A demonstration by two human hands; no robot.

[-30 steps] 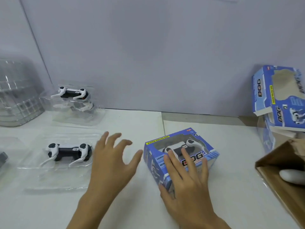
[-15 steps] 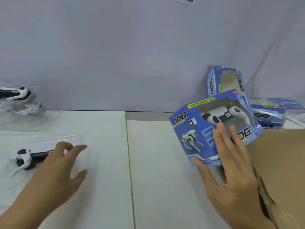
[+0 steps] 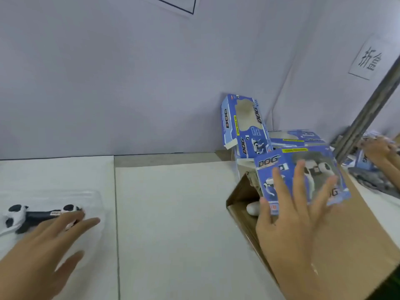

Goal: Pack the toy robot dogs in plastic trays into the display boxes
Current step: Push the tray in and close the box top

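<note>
Over the open brown cardboard carton (image 3: 357,245) at right: right hand (image 3: 290,215) carries the packed blue windowed display box (image 3: 303,178), fingers (image 3: 298,180) splayed straight across its front.
Lower it flat into the carton; left hand (image 3: 39,252), fingers relaxed, rests on the clear plastic tray (image 3: 95,200) holding the black-and-white toy robot dog (image 3: 41,215) on the bench (image 3: 173,213).

Toy dog (image 3: 41,215) in plastic tray (image 3: 91,198) on bench (image 3: 173,213), under left hand (image 3: 43,245) fingertips. Packed display box (image 3: 303,180) under right hand (image 3: 298,217), over open carton (image 3: 346,245). Behind right hand: empty box (image 3: 242,124) leaning on wall w/ more boxes (image 3: 296,138) beside it.
</note>
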